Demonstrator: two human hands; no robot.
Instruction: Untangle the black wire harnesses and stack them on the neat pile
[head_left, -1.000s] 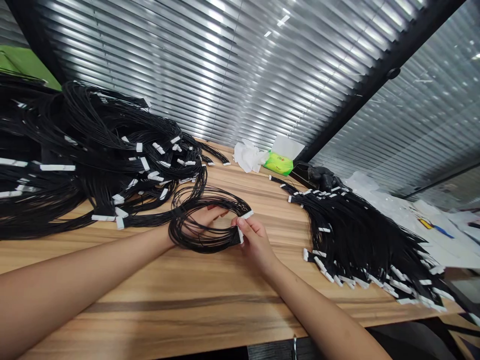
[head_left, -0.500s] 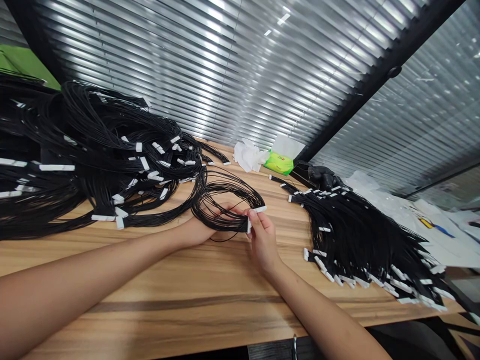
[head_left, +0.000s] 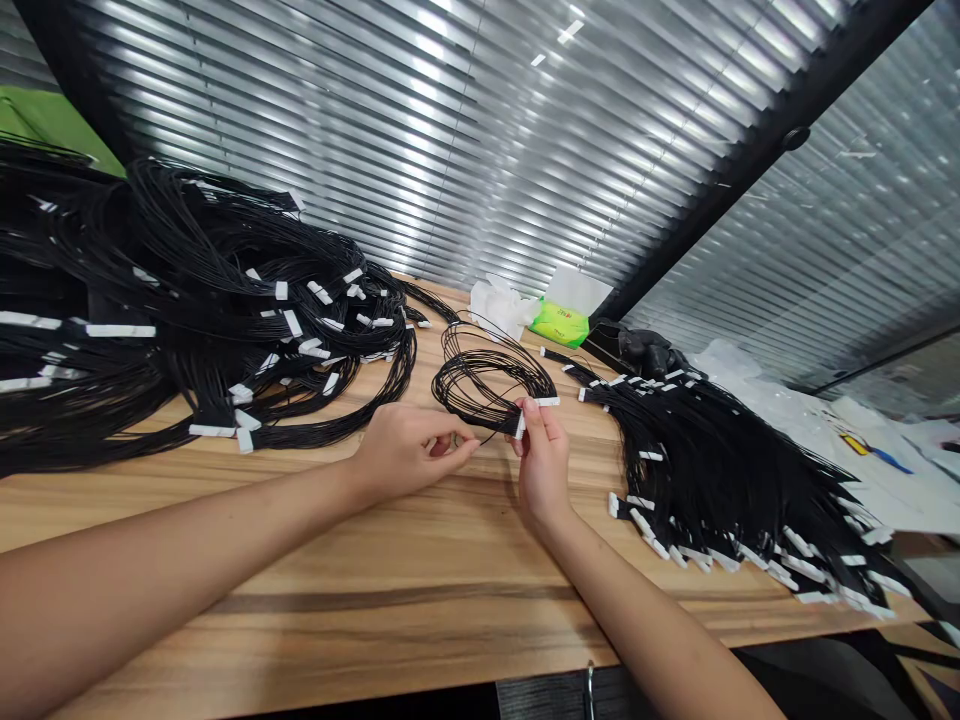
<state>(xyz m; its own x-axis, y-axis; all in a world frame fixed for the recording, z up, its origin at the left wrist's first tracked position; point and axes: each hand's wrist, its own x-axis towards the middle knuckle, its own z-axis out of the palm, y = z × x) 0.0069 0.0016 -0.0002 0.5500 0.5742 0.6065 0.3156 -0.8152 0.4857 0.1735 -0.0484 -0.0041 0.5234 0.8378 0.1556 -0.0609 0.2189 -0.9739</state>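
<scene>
A small coil of thin black wires (head_left: 487, 380) with white connectors at its ends stands tilted over the wooden table (head_left: 390, 590). My right hand (head_left: 544, 465) is closed on the white connectors at the coil's near right side. My left hand (head_left: 409, 450) sits just left of it, fingers curled with the tips pinched near the coil's lower edge; what they pinch is too small to make out.
A big tangled heap of black wire harnesses (head_left: 172, 300) fills the left of the table. A laid-out pile of the same harnesses (head_left: 712, 470) lies on the right. A green tissue pack (head_left: 559, 320) and crumpled tissue (head_left: 499, 305) sit at the back by the blinds.
Both hands carried the coil to the right and away from me, clear of the left heap. My left hand came out from under the loop and now pinches at its lower edge.
</scene>
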